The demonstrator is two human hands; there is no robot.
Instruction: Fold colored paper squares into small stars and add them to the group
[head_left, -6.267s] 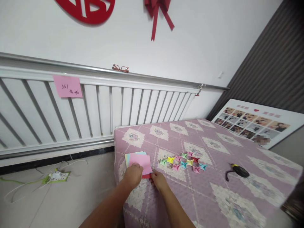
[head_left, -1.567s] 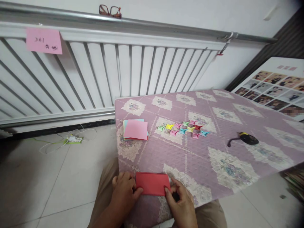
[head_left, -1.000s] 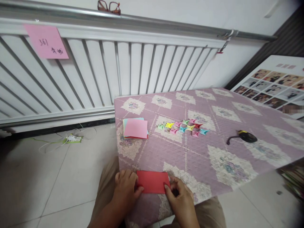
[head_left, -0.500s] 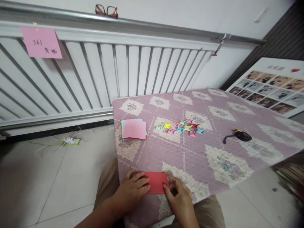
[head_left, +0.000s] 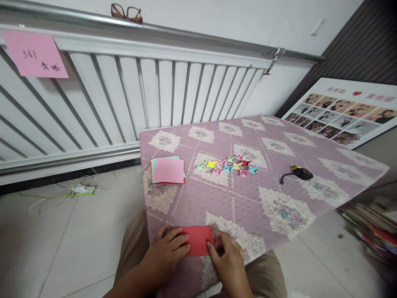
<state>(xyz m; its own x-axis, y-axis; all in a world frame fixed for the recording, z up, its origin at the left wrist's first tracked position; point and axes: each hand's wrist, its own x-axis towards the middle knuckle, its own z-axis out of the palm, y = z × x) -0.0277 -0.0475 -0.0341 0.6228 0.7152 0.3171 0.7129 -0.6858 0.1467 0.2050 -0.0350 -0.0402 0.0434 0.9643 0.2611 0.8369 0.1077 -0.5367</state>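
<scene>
A red sheet of paper [head_left: 198, 240], wider than it is deep, lies near the front edge of the table. My left hand [head_left: 169, 246] rests flat over its left end, fingers stretched out and slightly apart. At the paper's right edge, my right hand [head_left: 226, 250] has its thumb on top and its other fingers curled, pinching that edge. Farther back on the left is a stack of coloured paper [head_left: 169, 170] with a pink sheet uppermost. Several small folded paper pieces [head_left: 228, 165] in green, yellow, pink, blue and red sit together beyond the red paper.
A purple patterned cloth [head_left: 214, 198] covers the table. Toward its right lies a black object with a yellow part [head_left: 300, 173]. Behind stands a white radiator [head_left: 164, 91], with glasses [head_left: 127, 13] on the pipe above. A power strip [head_left: 83, 190] lies on the floor at left.
The view has shifted slightly to the right, so everything appears farther left. Both hands keep their places on the red paper, which looks unchanged.
</scene>
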